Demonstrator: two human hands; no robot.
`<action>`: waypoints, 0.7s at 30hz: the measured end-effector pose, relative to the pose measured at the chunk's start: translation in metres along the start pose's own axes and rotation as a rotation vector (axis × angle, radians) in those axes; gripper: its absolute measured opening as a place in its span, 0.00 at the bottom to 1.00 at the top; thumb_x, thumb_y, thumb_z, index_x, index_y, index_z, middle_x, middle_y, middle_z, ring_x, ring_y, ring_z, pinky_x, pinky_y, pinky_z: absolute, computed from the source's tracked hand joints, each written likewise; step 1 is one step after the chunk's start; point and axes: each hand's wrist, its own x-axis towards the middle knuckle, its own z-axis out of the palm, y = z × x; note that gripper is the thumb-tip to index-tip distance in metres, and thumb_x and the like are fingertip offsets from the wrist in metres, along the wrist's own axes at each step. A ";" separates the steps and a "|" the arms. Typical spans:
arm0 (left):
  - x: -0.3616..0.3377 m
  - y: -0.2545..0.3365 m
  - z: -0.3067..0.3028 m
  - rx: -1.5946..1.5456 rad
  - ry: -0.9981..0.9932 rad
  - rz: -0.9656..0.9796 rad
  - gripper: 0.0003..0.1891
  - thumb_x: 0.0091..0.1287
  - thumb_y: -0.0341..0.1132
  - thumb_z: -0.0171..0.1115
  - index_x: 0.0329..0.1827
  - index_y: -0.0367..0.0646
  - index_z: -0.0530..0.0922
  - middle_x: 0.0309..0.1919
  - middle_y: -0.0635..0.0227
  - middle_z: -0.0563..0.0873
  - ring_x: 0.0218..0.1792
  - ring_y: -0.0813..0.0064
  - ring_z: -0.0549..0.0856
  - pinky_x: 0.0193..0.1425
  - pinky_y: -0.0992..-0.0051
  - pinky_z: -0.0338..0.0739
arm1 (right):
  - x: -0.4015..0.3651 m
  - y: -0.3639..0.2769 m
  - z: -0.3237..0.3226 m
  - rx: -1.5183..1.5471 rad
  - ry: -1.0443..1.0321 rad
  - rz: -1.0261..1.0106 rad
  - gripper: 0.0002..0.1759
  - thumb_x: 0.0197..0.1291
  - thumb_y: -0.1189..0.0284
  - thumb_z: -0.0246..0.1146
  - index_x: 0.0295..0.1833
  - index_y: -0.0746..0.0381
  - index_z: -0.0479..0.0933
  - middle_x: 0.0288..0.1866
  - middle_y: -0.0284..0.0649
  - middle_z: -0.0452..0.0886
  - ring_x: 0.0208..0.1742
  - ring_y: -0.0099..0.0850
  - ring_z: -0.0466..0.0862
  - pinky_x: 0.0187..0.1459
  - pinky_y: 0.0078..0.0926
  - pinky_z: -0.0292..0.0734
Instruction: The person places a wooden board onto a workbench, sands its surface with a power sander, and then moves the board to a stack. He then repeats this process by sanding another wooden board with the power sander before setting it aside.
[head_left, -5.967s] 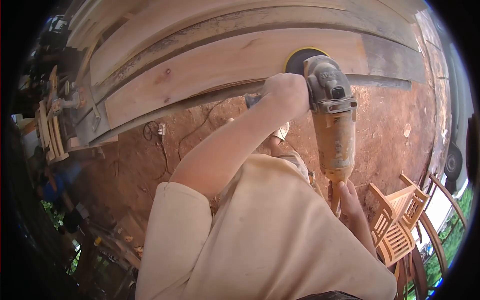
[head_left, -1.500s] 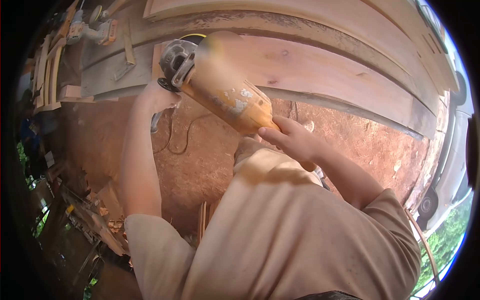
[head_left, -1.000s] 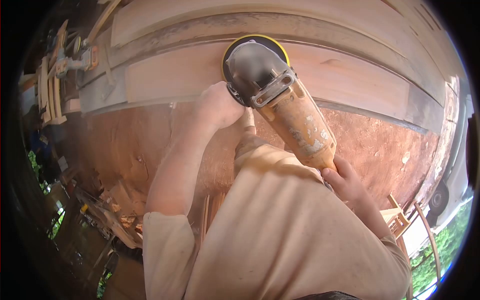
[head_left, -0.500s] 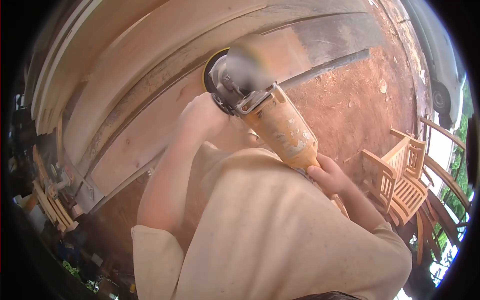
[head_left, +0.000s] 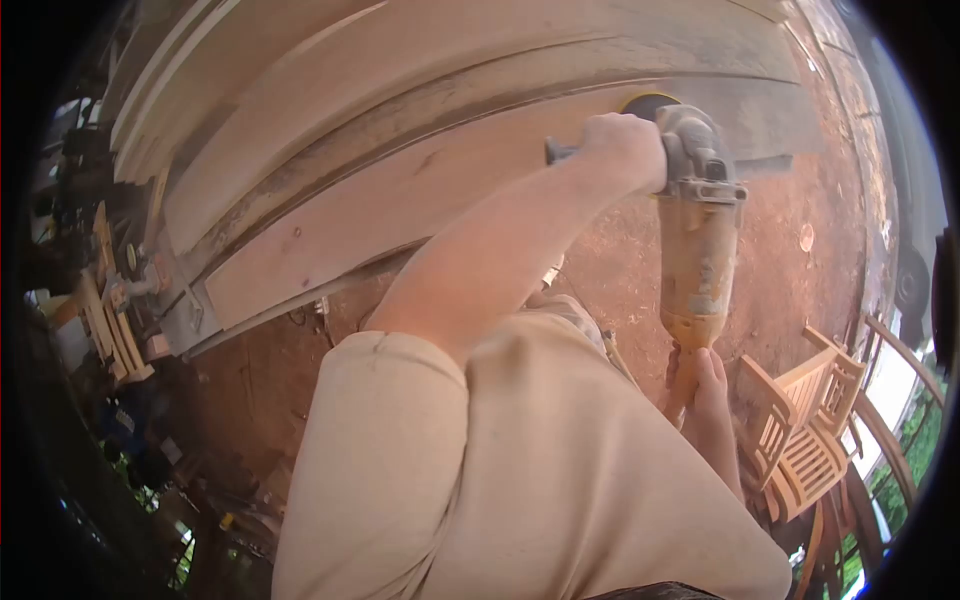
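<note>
And here's the tool, a big power tool with a scuffed orange-yellow body and grey head (head_left: 699, 240), its head at the right-hand part of the long pinkish-brown wooden plank (head_left: 400, 205). Its round black disc with a yellow rim (head_left: 651, 103) sits at the plank's face, partly hidden behind the tool head; whether it touches the wood, I can't tell.

The left hand (head_left: 628, 150) is up front, fingers closed around the dark side handle (head_left: 560, 151), whose end pokes out on the left over the plank. The right hand (head_left: 702, 380) is down at the back, on the near side of the plank, clamped around the narrow rear grip of the tool, fingers wrapped about it. The body hangs between the two hands, out over the reddish-brown earth floor (head_left: 775, 285).

Over on the near right of the plank stands a slatted light-brown wooden chair (head_left: 808, 455), well apart from the disc. Off the plank's left end, look, a bundle of narrow pale wooden slats (head_left: 113, 335). Beyond the plank's far edge lie more long boards (head_left: 400, 50), side by side.
</note>
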 end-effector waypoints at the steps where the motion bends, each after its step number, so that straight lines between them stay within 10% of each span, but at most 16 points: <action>1: 0.001 0.004 0.002 0.039 0.080 0.004 0.15 0.64 0.40 0.65 0.47 0.44 0.91 0.48 0.57 0.94 0.53 0.60 0.93 0.57 0.62 0.86 | 0.002 0.000 0.006 -0.021 -0.052 0.006 0.27 0.77 0.51 0.57 0.61 0.66 0.75 0.41 0.36 0.79 0.39 0.26 0.78 0.41 0.29 0.76; 7: -0.023 -0.004 0.005 0.099 0.239 -0.004 0.11 0.69 0.36 0.63 0.46 0.52 0.92 0.45 0.64 0.95 0.48 0.64 0.94 0.52 0.62 0.84 | 0.001 -0.005 0.011 -0.005 -0.026 -0.006 0.31 0.78 0.49 0.55 0.65 0.68 0.73 0.43 0.38 0.80 0.37 0.27 0.79 0.40 0.28 0.77; 21: -0.320 -0.276 0.005 -0.319 0.245 -0.719 0.13 0.66 0.39 0.66 0.48 0.42 0.90 0.47 0.50 0.92 0.53 0.47 0.91 0.58 0.54 0.86 | 0.010 0.001 0.242 -0.572 -0.570 0.097 0.23 0.78 0.59 0.59 0.63 0.67 0.75 0.44 0.30 0.80 0.44 0.19 0.76 0.47 0.23 0.74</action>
